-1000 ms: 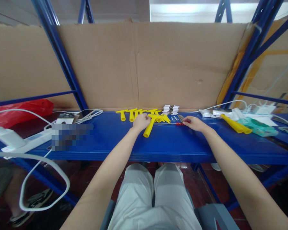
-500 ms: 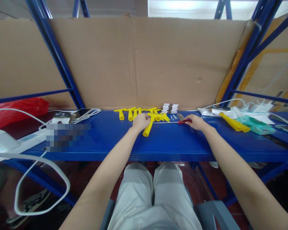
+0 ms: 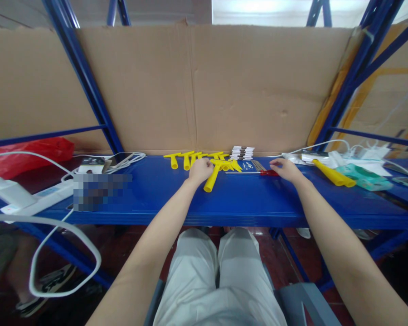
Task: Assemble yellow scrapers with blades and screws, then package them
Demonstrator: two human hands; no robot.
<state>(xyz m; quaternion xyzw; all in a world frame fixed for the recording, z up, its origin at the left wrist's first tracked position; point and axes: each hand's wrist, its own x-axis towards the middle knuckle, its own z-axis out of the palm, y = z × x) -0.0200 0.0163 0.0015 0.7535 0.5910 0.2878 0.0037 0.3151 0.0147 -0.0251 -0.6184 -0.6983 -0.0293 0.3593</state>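
Note:
My left hand [image 3: 201,170] is closed at the crossbar end of a yellow T-shaped plastic piece [image 3: 211,178], whose hollow round stem points toward me. Its fingertips are partly hidden. A screwdriver [image 3: 268,173] with a red handle and thin metal shaft lies on the blue table, the shaft pointing left toward the yellow pieces. Just above the handle's right end, my right hand [image 3: 286,169] has its thumb and fingers apart and holds nothing. Behind my left hand lie several more yellow T-shaped pieces [image 3: 174,161] and small pointed yellow parts [image 3: 236,166].
A stack of white packets [image 3: 242,153] sits by a blue card [image 3: 245,166] against the cardboard wall [image 3: 251,90]. Yellow cones [image 3: 331,174], a green bag [image 3: 365,177] and cables lie at right. At left are a power strip [image 3: 51,197] and a red bag [image 3: 34,156].
My right hand has let go of the screwdriver, which has shifted slightly right, and has risen off its handle. My left hand keeps its hold on the yellow T-shaped piece.

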